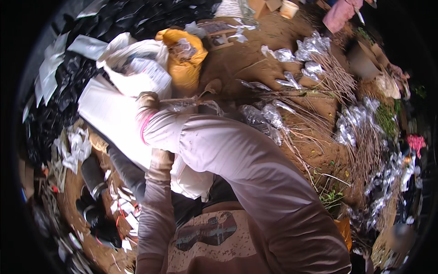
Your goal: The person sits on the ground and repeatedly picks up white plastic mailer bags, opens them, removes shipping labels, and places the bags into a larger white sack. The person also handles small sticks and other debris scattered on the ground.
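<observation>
My right hand (147, 100), in a tan knit glove with a pink-edged cuff, lies at the right edge of a stack of white sheets (107, 114) across my lap. The sheets are badly overexposed, and the fingers are hidden from above. Nearer my body, my gloved left hand (161, 160) reaches up beneath the right sleeve, beside the same sheets; its fingers are out of sight. A thin stick (178, 100) with clear plastic around it extends rightward from beside my right hand. Whether either hand grips anything is unclear.
Beyond the sheets stand an open white sack (119, 73) and a yellow bag (188, 75). Bundles of bare branches (337, 73) with silvery plastic-wrapped ends (313, 46) lie rightward on soil. Black plastic sheeting (70, 85) is at left. A person's pink sleeve (338, 15) shows top right.
</observation>
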### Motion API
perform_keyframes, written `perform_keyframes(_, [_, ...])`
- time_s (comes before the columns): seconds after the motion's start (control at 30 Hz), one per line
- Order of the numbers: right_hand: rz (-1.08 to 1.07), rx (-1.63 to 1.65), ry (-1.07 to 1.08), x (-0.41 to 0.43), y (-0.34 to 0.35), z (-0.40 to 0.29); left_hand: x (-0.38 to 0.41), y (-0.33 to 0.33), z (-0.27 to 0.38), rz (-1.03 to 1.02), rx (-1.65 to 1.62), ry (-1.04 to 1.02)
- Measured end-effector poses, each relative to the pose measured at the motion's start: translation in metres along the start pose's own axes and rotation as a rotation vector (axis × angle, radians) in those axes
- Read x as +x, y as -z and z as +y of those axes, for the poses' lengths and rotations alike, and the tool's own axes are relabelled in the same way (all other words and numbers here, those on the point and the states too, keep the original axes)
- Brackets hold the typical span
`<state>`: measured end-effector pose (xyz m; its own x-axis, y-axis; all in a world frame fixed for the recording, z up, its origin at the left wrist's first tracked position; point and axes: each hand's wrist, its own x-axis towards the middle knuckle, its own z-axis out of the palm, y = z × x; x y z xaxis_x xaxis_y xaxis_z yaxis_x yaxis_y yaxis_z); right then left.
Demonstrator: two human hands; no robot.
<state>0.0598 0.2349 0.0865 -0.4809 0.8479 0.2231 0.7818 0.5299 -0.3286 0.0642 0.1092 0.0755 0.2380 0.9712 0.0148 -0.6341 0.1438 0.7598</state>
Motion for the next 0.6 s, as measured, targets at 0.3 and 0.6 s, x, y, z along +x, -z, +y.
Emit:
perform_keyframes(0.3, [-0.172, 0.120, 0.184, -0.055, -0.021, -0.034, -0.046, 0.039, 0.009, 0.210, -0.025, -0.066])
perform_keyframes(0.6, [-0.264, 0.141, 0.257, -0.058, -0.005, -0.037, -0.071, 0.067, 0.013, 0.371, -0.049, -0.186])
